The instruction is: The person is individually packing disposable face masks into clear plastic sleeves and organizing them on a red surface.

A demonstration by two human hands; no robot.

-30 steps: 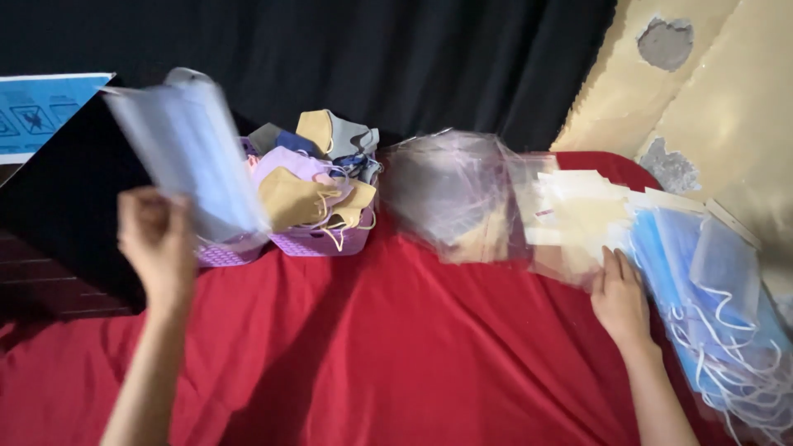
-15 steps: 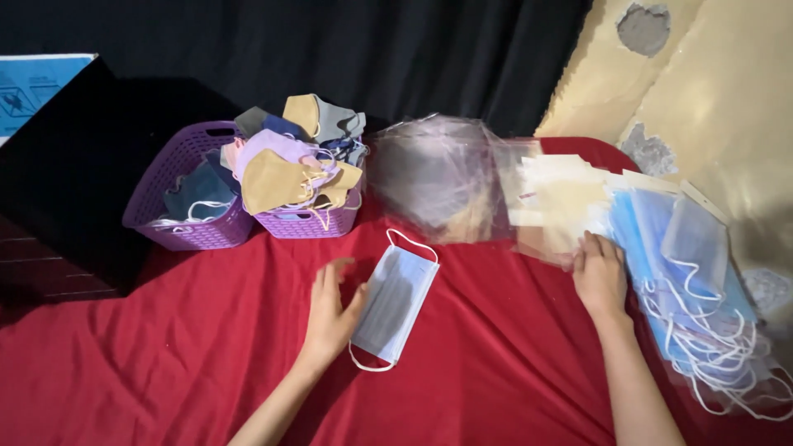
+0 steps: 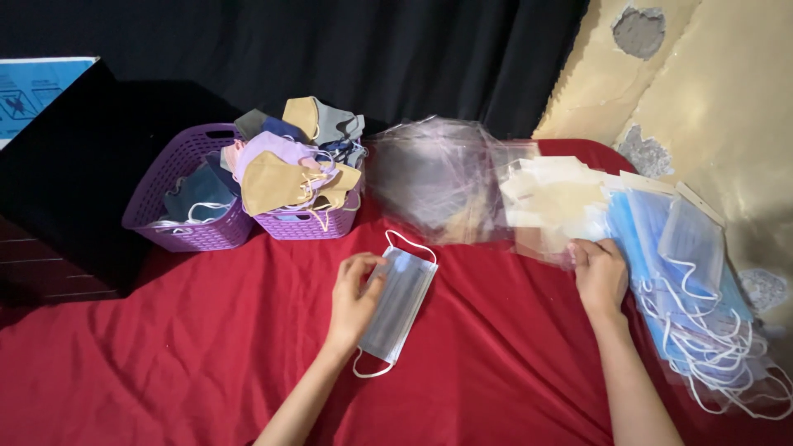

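Where it was held aloft a second ago, the blue mask (image 3: 398, 304) is now laid on the red desk (image 3: 206, 363), the left hand (image 3: 353, 299) fingers loosely resting on it; clear sleeves (image 3: 537, 219) are pinched by the right hand (image 3: 600, 275).

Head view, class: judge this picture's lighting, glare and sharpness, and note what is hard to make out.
Head view: red cloth and blue mask lit evenly and sharp; clear plastic bags show soft glare, their edges hard to separate; black backdrop swallows detail.

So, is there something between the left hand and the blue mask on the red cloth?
No, nothing visible stands between them. The left hand already rests on the blue face mask, which lies flat on the red cloth. The right hand is apart from it, at the stack of clear sleeves.
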